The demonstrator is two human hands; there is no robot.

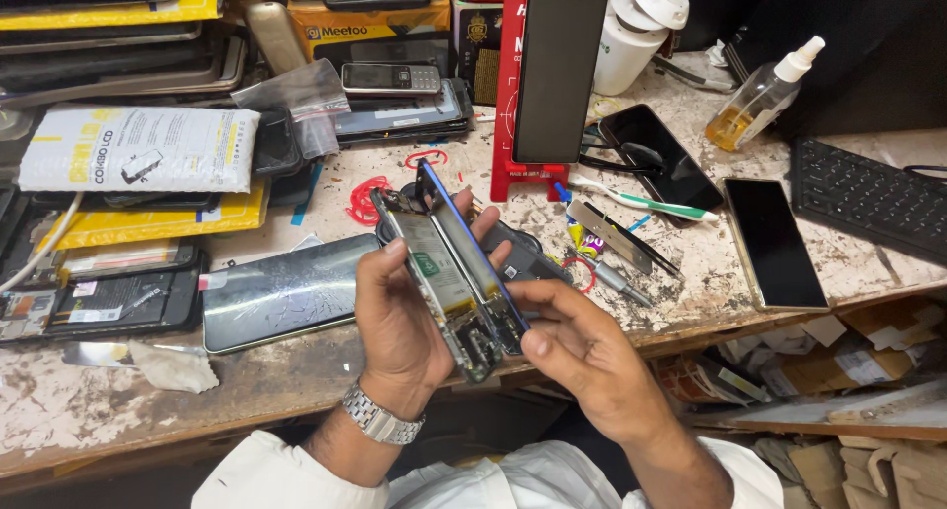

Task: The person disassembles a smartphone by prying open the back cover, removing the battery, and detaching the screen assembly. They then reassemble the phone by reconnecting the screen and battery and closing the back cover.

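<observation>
At the centre of the frame I hold an opened smartphone with a blue frame and its inner boards and battery laid bare [449, 272], tilted on edge above the front lip of the worn, paint-flecked wooden workbench [296, 371]. My left hand [400, 322], with a metal-link wristwatch [383, 417] at the wrist, is wrapped around the phone's back, fingers curled onto its far edge. My right hand [582, 346] pinches the phone's lower end, thumb pressed on the blue frame and fingers folded behind.

Just left of my hands lies a cracked glossy phone panel [286, 292] flat on the bench. Behind the phone, at upper centre, a dark-screened phone stands upright in a red stand [511, 124]. To the right lie a white and green toothbrush [646, 203], a flat black phone [774, 243] and a black keyboard [868, 198]. A clear spray bottle of amber liquid [760, 100] stands at upper right.
</observation>
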